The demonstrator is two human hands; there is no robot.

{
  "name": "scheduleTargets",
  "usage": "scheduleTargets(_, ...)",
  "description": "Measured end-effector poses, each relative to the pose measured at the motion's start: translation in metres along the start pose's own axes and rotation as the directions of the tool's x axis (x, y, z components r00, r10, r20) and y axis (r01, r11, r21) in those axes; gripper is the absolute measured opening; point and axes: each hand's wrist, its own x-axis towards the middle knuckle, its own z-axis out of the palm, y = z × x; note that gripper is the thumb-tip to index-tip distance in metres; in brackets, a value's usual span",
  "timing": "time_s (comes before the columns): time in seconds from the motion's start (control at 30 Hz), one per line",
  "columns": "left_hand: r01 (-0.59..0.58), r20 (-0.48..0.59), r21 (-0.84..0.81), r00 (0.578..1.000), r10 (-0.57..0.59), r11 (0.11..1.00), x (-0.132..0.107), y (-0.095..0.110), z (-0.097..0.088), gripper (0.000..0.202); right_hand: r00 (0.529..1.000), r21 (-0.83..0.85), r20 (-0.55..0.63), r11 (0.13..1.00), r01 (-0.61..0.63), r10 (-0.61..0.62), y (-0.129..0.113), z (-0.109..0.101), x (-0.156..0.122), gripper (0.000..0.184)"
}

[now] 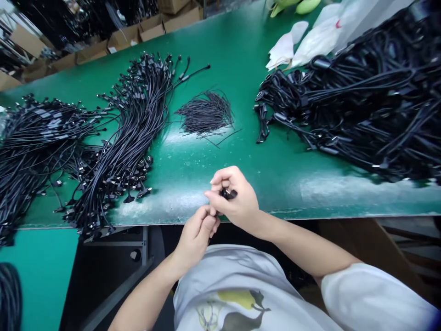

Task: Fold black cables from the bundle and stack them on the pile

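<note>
Near the front edge of the green table, my right hand (237, 197) is closed around a small black cable (228, 193), of which a dark, shiny part shows between thumb and fingers. My left hand (198, 230) touches it from below left, its thumb and fingers pinched together. Whatever sits in that pinch is hidden by the fingers. Beyond my hands lies a loose heap of short, thin black ties (206, 112), a few strays beside it.
Long black cables with connectors (138, 115) lie bundled at the left, beside another cable pile (37, 128). Folded black cables (361, 101) are heaped at the right. White plastic bags (313, 41) lie behind them. Cardboard boxes (126, 39) line the table's (186, 174) far side.
</note>
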Motion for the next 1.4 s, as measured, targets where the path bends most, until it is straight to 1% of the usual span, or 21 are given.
scheduleTargets(0.03, -0.035, -0.031, 0.147, 0.999, 0.040, 0.989, 0.000, -0.001, -0.003, 0.029, 0.999, -0.075, 0.020, 0.996, 0.040, -0.039, 0.000, -0.002, 0.001, 0.018)
scheduleTargets(0.1, -0.067, -0.065, 0.375, 0.993, 0.098, 0.924, 0.000, -0.004, -0.013, 0.029, 0.977, -0.210, 0.202, 0.972, 0.109, -0.067, -0.001, -0.013, 0.006, 0.013)
scheduleTargets(0.17, -0.026, -0.088, 0.428, 0.994, 0.071, 0.903, -0.001, -0.008, -0.024, 0.028, 0.896, -0.292, 0.443, 0.946, 0.140, 0.004, -0.004, -0.032, 0.018, 0.013)
scheduleTargets(0.2, 0.011, -0.111, 0.387, 0.993, 0.035, 0.922, -0.001, -0.009, -0.030, 0.028, 0.859, -0.337, 0.509, 0.931, 0.140, 0.055, -0.006, -0.044, 0.027, 0.014)
scheduleTargets(0.23, 0.045, -0.143, 0.304, 0.990, -0.001, 0.952, 0.000, -0.009, -0.035, 0.029, 0.854, -0.404, 0.511, 0.905, 0.137, 0.099, -0.007, -0.058, 0.039, 0.016)
scheduleTargets(0.3, 0.059, -0.231, 0.036, 0.972, -0.049, 0.998, 0.003, -0.007, -0.040, 0.030, 0.926, -0.609, 0.354, 0.784, 0.120, 0.134, -0.004, -0.088, 0.069, 0.015)
scheduleTargets(0.33, 0.034, -0.273, -0.119, 0.960, -0.066, 0.992, 0.007, -0.004, -0.040, 0.031, 0.965, -0.725, 0.237, 0.682, 0.097, 0.114, 0.000, -0.101, 0.085, 0.013)
scheduleTargets(0.4, -0.037, -0.323, -0.378, 0.942, -0.095, 0.925, 0.015, 0.001, -0.037, 0.031, 0.991, -0.868, 0.106, 0.494, 0.054, 0.079, 0.014, -0.123, 0.116, 0.011)
scheduleTargets(0.47, -0.068, -0.329, -0.524, 0.936, -0.128, 0.849, 0.023, 0.005, -0.032, 0.031, 0.992, -0.900, 0.097, 0.433, 0.052, 0.083, 0.032, -0.136, 0.139, 0.013)
scheduleTargets(0.53, -0.066, -0.320, -0.589, 0.934, -0.157, 0.806, 0.028, 0.006, -0.030, 0.030, 0.984, -0.897, 0.137, 0.436, 0.074, 0.114, 0.046, -0.140, 0.148, 0.017)
scheduleTargets(0.6, -0.061, -0.312, -0.618, 0.934, -0.174, 0.784, 0.028, 0.005, -0.031, 0.030, 0.976, -0.899, 0.172, 0.426, 0.099, 0.136, 0.051, -0.139, 0.142, 0.023)
scheduleTargets(0.7, -0.055, -0.298, -0.629, 0.938, -0.175, 0.775, 0.027, 0.002, -0.030, 0.030, 0.972, -0.875, 0.192, 0.472, 0.107, 0.137, 0.041, -0.126, 0.109, 0.021)
scheduleTargets(0.8, -0.008, -0.220, -0.608, 0.962, -0.159, 0.794, 0.027, 0.001, -0.023, 0.029, 0.939, -0.766, 0.268, 0.639, 0.071, 0.216, 0.023, -0.093, 0.066, 0.011)
scheduleTargets(0.9, 0.031, -0.133, -0.590, 0.982, -0.134, 0.807, 0.031, 0.003, -0.014, 0.044, 0.876, -0.488, 0.364, 0.866, -0.111, 0.318, 0.016, -0.051, 0.035, 0.013)
scheduleTargets(0.93, 0.038, -0.114, -0.593, 0.985, -0.130, 0.804, 0.033, 0.004, -0.012, 0.050, 0.863, -0.374, 0.385, 0.910, -0.178, 0.327, 0.017, -0.039, 0.029, 0.014)
scheduleTargets(1.0, 0.042, -0.103, -0.607, 0.986, -0.131, 0.793, 0.036, 0.004, -0.012, 0.053, 0.865, -0.231, 0.385, 0.941, -0.247, 0.321, 0.023, -0.024, 0.023, 0.017)
scheduleTargets(1.03, 0.034, -0.122, -0.616, 0.983, -0.138, 0.787, 0.037, 0.004, -0.014, 0.050, 0.878, -0.231, 0.360, 0.942, -0.243, 0.315, 0.026, -0.021, 0.022, 0.017)
scheduleTargets(1.1, -0.004, -0.191, -0.638, 0.970, -0.153, 0.770, 0.038, 0.003, -0.020, 0.041, 0.929, -0.377, 0.266, 0.915, -0.146, 0.258, 0.032, -0.023, 0.023, 0.013)
scheduleTargets(1.2, -0.078, -0.288, -0.667, 0.944, -0.160, 0.741, 0.038, -0.001, -0.030, 0.030, 0.975, -0.657, 0.200, 0.751, 0.059, 0.098, 0.035, -0.036, 0.031, 0.010)
scheduleTargets(1.3, -0.102, -0.298, -0.680, 0.943, -0.147, 0.726, 0.035, -0.004, -0.036, 0.026, 0.935, -0.735, 0.343, 0.646, 0.207, 0.092, 0.032, -0.043, 0.047, 0.017)
scheduleTargets(1.4, -0.091, -0.280, -0.666, 0.950, -0.136, 0.740, 0.027, -0.003, -0.036, 0.027, 0.825, -0.701, 0.548, 0.613, 0.364, 0.137, 0.030, -0.033, 0.073, 0.028)
